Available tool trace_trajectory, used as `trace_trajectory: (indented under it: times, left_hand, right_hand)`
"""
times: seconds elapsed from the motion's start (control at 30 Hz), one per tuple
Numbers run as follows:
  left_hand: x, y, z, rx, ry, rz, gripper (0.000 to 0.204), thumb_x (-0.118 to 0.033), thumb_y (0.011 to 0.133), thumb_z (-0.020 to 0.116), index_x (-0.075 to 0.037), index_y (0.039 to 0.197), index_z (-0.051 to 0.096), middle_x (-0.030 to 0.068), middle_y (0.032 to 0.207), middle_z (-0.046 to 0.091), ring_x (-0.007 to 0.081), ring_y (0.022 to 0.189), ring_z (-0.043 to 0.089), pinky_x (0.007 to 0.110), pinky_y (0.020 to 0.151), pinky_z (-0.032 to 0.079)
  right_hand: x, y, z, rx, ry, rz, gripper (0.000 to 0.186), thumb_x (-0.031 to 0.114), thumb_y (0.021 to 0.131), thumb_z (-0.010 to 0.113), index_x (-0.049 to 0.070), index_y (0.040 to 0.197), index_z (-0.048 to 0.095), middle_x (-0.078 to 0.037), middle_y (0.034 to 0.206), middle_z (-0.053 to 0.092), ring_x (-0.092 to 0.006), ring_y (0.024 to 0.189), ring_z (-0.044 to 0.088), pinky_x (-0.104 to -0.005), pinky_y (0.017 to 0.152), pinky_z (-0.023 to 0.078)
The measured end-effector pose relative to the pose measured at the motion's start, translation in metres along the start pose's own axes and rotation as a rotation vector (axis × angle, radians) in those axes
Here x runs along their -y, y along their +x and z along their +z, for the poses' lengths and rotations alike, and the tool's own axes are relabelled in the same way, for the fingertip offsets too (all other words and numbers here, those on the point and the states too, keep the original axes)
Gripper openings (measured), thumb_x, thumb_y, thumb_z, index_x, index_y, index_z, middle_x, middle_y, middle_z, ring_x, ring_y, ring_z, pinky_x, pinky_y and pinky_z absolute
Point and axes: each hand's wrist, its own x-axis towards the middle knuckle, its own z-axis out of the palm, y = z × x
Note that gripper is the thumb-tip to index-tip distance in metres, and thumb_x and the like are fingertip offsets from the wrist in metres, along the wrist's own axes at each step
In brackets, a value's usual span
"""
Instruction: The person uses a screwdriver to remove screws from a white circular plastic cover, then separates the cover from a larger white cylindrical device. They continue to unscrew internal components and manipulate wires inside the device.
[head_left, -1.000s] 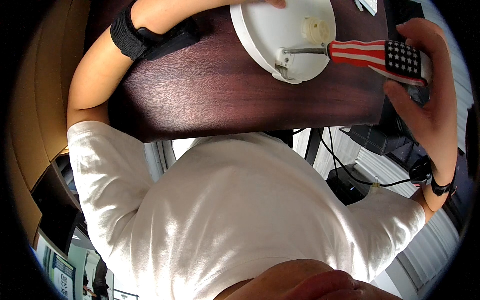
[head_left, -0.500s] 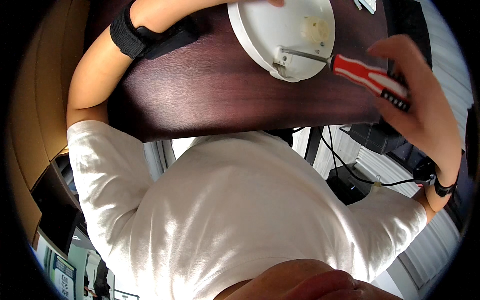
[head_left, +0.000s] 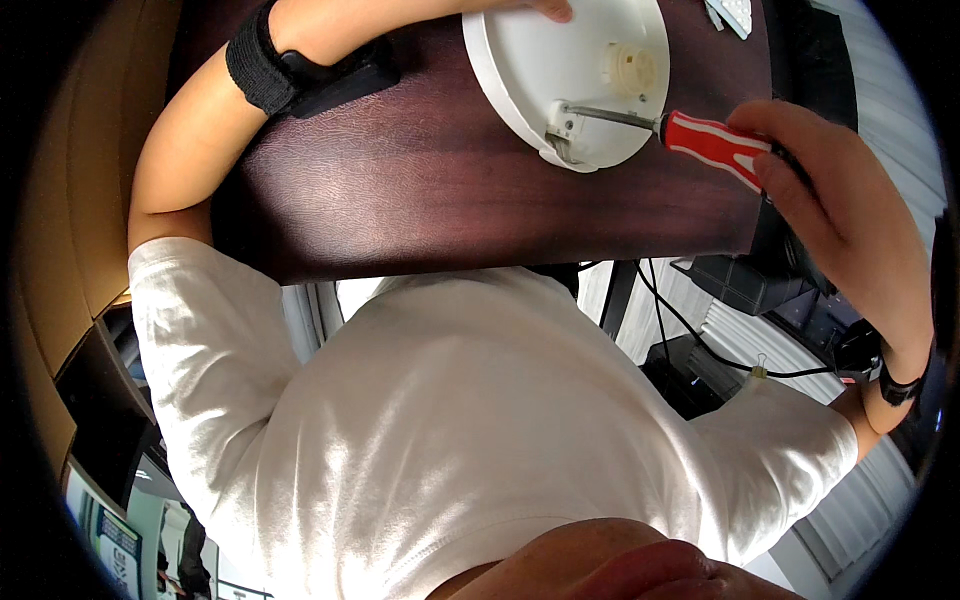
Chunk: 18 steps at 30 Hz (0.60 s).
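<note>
A white, shallow round housing (head_left: 520, 75) stands tilted at the far side of the table, its hollow inside facing me. At the top edge of the picture my left hand (head_left: 545, 8) grips its rim, a fingertip pressed inside; the rest of that hand is cut off. My right hand (head_left: 835, 190) is closed round the red handle of a screwdriver (head_left: 710, 143). The metal shaft points left, and its tip touches a small white fitting (head_left: 566, 118) near the housing's lower edge. Up and right of the tip sits a cream round socket (head_left: 635, 68).
The dark reddish-brown table (head_left: 400, 190) ends close to my body. A white piece with small keys or bumps (head_left: 735, 15) lies at the far right. Black cables (head_left: 700, 345) hang below the table's right side. A cardboard panel (head_left: 90, 160) stands at the left.
My right hand's fingers have shifted on the handle, wrapping further forward and covering its rear end. The screwdriver tip stays on the same fitting. The housing sits slightly lower in the picture.
</note>
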Motion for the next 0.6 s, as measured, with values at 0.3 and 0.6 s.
trace_trajectory:
  times: [0.3, 0.6]
  left_hand:
    - [0.005, -0.002, 0.002, 0.003, 0.039, -0.034, 0.069, -0.030, 0.083, 0.078, 0.014, 0.126, 0.047, 0.0288, 0.090, 0.066, 0.0416, 0.089, 0.066, 0.045, 0.079, 0.054]
    - [0.004, 0.002, 0.002, 0.019, 0.040, -0.011, 0.070, -0.030, 0.084, 0.078, 0.015, 0.127, 0.047, 0.0284, 0.090, 0.066, 0.0406, 0.088, 0.066, 0.044, 0.078, 0.054]
  right_hand:
    - [0.007, 0.003, 0.003, -0.044, -0.285, -0.049, 0.056, -0.005, 0.068, 0.079, 0.005, 0.118, 0.055, -0.014, 0.110, 0.055, -0.0355, 0.094, 0.064, -0.0428, 0.078, 0.049]
    - [0.009, 0.007, 0.003, -0.058, -0.089, 0.000, 0.040, 0.000, 0.076, 0.076, 0.003, 0.112, 0.057, -0.015, 0.101, 0.064, -0.0339, 0.082, 0.065, -0.0381, 0.069, 0.049]
